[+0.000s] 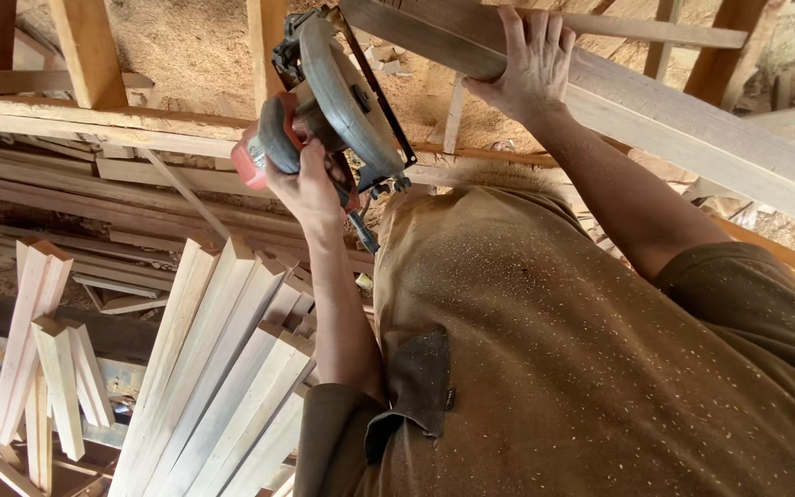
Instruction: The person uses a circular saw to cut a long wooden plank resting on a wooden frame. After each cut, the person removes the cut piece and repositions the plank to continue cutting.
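We clamp left hand (310, 189) on circular saw (338, 97), right hand (531, 64) on plank (655, 110). Risk: blade near our fingers; plank slip causes kickback.

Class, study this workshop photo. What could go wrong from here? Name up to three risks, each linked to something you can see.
1. The right hand grips the plank close to the circular saw; a slip or kickback could bring them together.
2. Only the left hand holds the saw, so control may be weak if it jerks.
3. Loose wood strips piled below could shift underfoot.
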A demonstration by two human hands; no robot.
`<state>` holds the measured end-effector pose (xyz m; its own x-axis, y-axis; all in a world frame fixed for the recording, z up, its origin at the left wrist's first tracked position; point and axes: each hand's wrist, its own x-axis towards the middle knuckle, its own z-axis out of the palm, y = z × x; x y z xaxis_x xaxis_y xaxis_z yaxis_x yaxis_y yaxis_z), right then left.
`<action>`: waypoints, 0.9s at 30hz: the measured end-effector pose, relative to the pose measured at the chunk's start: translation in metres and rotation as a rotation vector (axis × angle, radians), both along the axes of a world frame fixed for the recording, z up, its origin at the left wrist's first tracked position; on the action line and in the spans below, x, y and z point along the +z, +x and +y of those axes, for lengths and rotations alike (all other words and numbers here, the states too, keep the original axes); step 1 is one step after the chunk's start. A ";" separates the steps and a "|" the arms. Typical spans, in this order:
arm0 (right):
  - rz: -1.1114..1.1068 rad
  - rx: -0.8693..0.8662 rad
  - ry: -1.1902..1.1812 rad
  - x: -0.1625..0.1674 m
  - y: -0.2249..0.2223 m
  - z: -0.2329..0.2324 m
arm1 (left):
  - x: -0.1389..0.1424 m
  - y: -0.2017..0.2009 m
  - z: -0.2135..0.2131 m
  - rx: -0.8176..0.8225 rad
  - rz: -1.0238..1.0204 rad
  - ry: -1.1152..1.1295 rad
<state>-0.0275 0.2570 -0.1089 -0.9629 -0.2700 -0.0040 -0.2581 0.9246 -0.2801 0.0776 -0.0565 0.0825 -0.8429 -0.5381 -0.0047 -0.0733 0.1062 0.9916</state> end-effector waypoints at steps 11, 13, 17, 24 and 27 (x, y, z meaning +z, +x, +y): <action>0.021 0.010 -0.007 -0.011 0.019 -0.001 | -0.029 -0.008 0.004 0.102 -0.110 0.143; 0.022 0.013 -0.005 -0.012 0.023 -0.002 | -0.030 -0.008 0.003 0.088 -0.088 0.194; 0.048 0.028 -0.001 -0.011 0.031 -0.004 | -0.032 -0.007 0.002 0.068 -0.092 0.219; 0.060 0.052 -0.030 -0.004 0.035 -0.004 | -0.034 -0.007 0.001 0.035 -0.040 0.139; 0.056 0.043 -0.019 -0.002 0.034 -0.003 | -0.030 -0.008 0.006 0.036 -0.043 0.151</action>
